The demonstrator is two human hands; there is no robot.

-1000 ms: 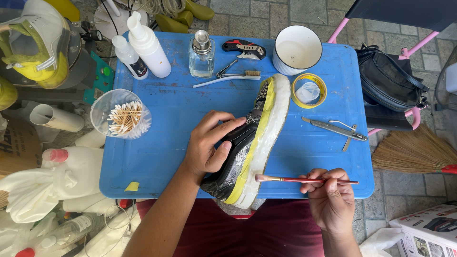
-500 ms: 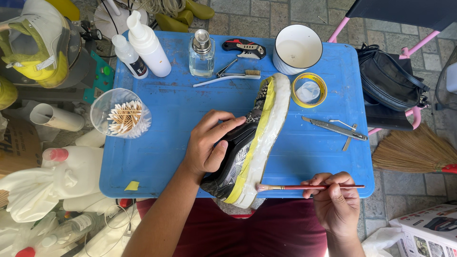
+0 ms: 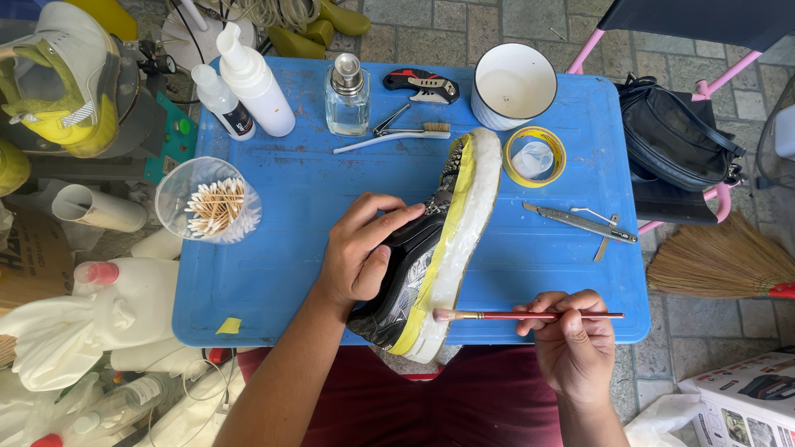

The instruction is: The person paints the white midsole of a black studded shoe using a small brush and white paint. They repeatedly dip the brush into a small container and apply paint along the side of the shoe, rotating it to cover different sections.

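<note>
A shoe (image 3: 439, 240) lies on its side across the blue table (image 3: 273, 273), toe pointing away, heel hanging just over the near edge above the person's lap. Its dark upper is wrapped in clear film and a band of yellow tape runs along the edge of the white sole. The left hand (image 3: 360, 257) is spread over the upper, fingers curled around it and pressing it down. The right hand (image 3: 571, 343) pinches a thin red-handled paintbrush (image 3: 530, 315) between thumb and fingers, the bristle tip touching the sole near the heel.

The shoe looks light, with a soft upper that gives under the fingers and a firmer sole; the film probably makes it a bit slippery, so a grip around the upper, away from the sole edge, seems safest. The brush is slim and light, best held near its back end as it is now.

Close by sit a roll of yellow tape (image 3: 535, 156), a white mug (image 3: 513, 87), a cup of cotton swabs (image 3: 209, 203) and a glass bottle (image 3: 347, 95).
</note>
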